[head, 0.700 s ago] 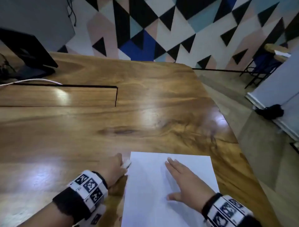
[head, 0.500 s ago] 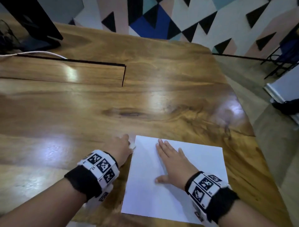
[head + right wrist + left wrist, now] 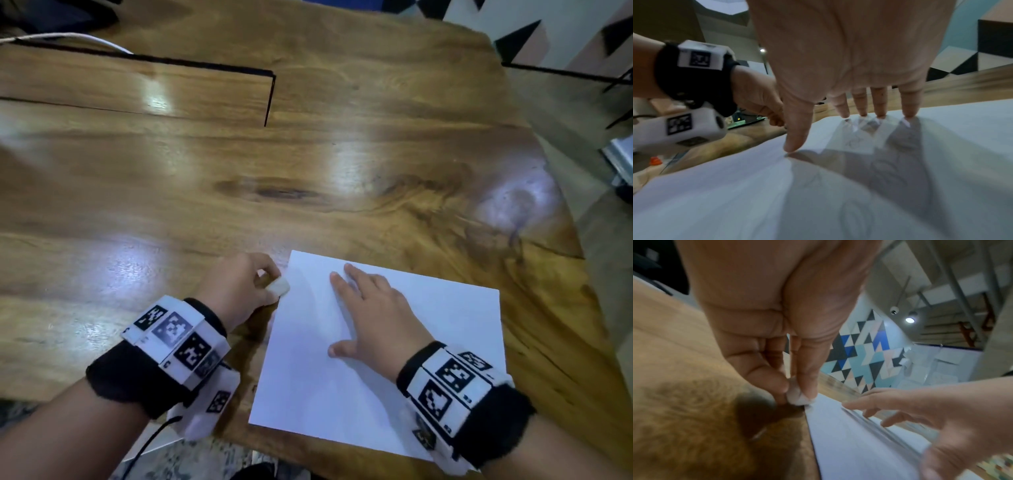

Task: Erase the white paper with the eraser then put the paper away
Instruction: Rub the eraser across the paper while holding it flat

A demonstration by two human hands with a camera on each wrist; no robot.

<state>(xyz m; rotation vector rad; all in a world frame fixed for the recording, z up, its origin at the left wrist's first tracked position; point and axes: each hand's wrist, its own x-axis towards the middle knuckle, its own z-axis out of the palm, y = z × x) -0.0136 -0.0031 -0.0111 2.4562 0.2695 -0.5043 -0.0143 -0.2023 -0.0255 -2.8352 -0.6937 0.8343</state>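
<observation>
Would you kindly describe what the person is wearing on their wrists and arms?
Both forearms are bare, with no sleeves. Each wrist carries a black fuzzy band and a white boxy unit covered in square black-and-white coded markers: left wrist unit, right wrist unit. A white camera block with its own marker hangs under the left wrist, and a thin black cable trails from it.

Most of the wooden table (image 3: 308,164) lies bare — the whole middle band of the head view is open to a hand. At lower centre the white paper (image 3: 428,359) and both hands fill the near edge. A white cable (image 3: 85,39) crosses the upper left corner.
</observation>
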